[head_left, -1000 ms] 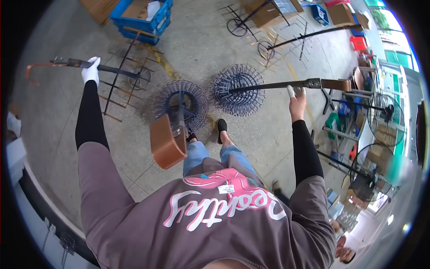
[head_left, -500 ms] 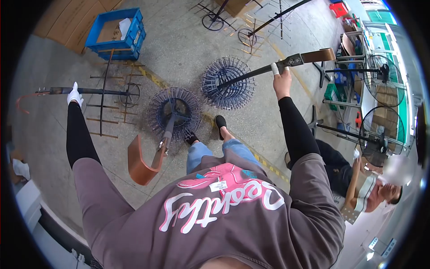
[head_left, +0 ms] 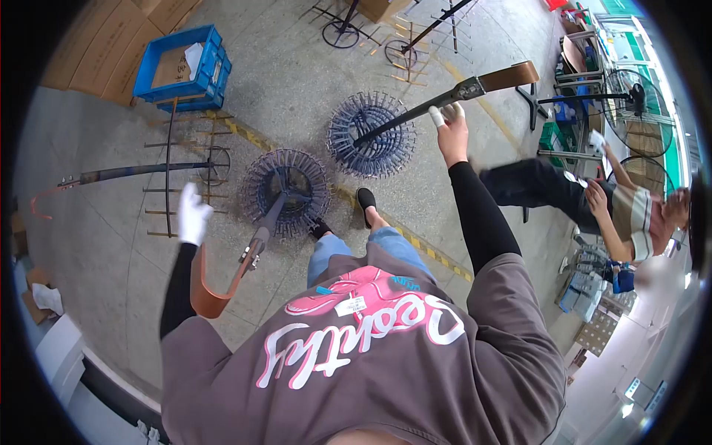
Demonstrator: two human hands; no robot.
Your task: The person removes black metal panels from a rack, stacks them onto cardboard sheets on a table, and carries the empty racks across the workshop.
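My left hand [head_left: 194, 213], in a white glove, is raised with fingers apart and holds nothing. It is between a rack stand [head_left: 169, 178] and a dark post with a brown curved top [head_left: 211, 293], touching neither. That post rises from a round spiky metal base [head_left: 287, 189]. My right hand [head_left: 449, 126], with white covers on some fingertips, is closed round a second dark post [head_left: 415, 111] below its brown curved end [head_left: 512, 77]. The foot of this post is in another round spiky base [head_left: 371, 133]. A third long post [head_left: 133, 172] leans across the rack stand at the left.
Blue crates [head_left: 211, 63] and cardboard boxes [head_left: 111, 48] are at the upper left. More rack stands [head_left: 340, 33] are at the top. Another person [head_left: 623, 215] is at the right, near large fans [head_left: 638, 111] and shelving. Yellow-black tape [head_left: 437, 256] crosses the floor.
My left hand has let go of the long post at the left and moved right. My right hand keeps its post, shifted slightly left in view. The other person has come further into view.
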